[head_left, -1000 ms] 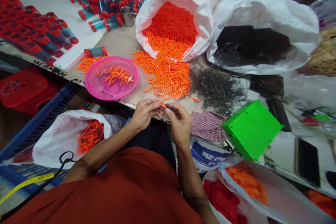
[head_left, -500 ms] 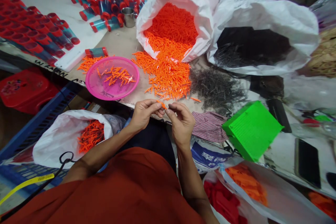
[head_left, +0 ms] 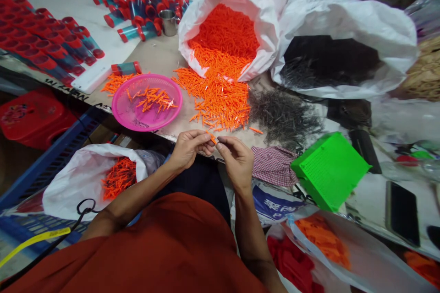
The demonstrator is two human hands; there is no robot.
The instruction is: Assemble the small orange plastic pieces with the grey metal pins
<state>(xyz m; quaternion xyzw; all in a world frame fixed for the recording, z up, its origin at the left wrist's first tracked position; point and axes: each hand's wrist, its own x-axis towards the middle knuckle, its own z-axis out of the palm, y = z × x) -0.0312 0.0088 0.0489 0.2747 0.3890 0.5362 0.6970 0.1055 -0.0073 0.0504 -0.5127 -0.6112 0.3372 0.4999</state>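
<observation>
The hands (head_left: 188,149) partly hide the small orange piece (head_left: 212,138), and the left picture edge crops the red stool (head_left: 29,116)

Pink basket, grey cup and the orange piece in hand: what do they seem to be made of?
Pink basket: looks like plastic, smooth with a slight sheen; its even colour and neat perforations suggest moulding.
Grey cup: probably metal, polished, from its bright reflections.
Orange piece: likely plastic, from its vivid colour; too small to judge the finish.
</observation>
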